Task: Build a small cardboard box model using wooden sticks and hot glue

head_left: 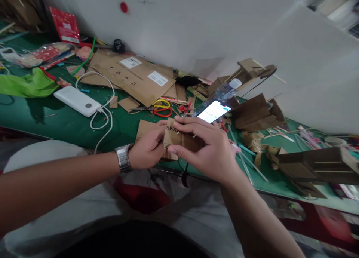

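Note:
A small folded piece of brown cardboard [169, 137] with printed black characters is held between my two hands near the table's front edge. My right hand [207, 146] wraps over its top and right side, the thumb along the near face. My left hand [148, 146], with a metal-band watch on the wrist, grips it from the left; its fingertips are partly hidden behind the cardboard. Another cardboard piece [144, 128] shows just behind my left hand. Beyond my right hand, a phone [214, 111] with a lit screen leans against a clear plastic bottle [224, 90].
On the green table [33, 114] lie a white power bank [77, 101] with a cable, scissors [162, 108] with red and yellow handles, and a flattened cardboard box [131, 76]. Cardboard constructions [316, 164] stand at the right among sticks and scraps. A white wall [196, 30] rises behind.

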### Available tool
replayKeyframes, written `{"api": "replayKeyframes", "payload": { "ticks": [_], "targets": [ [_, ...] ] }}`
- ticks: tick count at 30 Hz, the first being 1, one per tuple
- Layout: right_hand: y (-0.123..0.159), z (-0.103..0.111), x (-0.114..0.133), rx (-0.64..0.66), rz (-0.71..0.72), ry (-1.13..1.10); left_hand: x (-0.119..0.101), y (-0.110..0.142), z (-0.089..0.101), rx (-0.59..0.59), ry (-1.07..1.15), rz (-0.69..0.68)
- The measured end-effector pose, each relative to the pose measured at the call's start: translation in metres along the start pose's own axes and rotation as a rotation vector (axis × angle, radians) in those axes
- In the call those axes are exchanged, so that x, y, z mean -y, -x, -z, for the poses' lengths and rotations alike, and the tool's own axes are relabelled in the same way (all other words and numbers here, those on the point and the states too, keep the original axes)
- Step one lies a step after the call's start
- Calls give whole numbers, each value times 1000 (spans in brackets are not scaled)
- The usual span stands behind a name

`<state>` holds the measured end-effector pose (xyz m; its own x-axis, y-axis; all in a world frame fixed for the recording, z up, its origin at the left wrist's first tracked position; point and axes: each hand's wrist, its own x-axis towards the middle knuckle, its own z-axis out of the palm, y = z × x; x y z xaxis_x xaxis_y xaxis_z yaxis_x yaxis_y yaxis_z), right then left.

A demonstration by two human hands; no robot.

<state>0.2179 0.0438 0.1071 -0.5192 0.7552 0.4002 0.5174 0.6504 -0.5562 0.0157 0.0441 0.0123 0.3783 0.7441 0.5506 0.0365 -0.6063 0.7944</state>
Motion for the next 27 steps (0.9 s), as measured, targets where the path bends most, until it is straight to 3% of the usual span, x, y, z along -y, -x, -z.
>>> {"api": "replayKeyframes", "payload": {
  "ticks": [7,14,20,27],
  "targets": [
    [-1,2,-12,45,151,-71,-3,-1,0,18,-13,-10],
    [0,-3,0,-15,21,-2,-2,-2,3,12,-1,-59],
    [-5,1,-24,55,240,-146,-6,-5,1,50,-28,-25],
    [-1,-4,-7,-9,57,-95,-6,-5,4,54,37,-9]
  ]
}}
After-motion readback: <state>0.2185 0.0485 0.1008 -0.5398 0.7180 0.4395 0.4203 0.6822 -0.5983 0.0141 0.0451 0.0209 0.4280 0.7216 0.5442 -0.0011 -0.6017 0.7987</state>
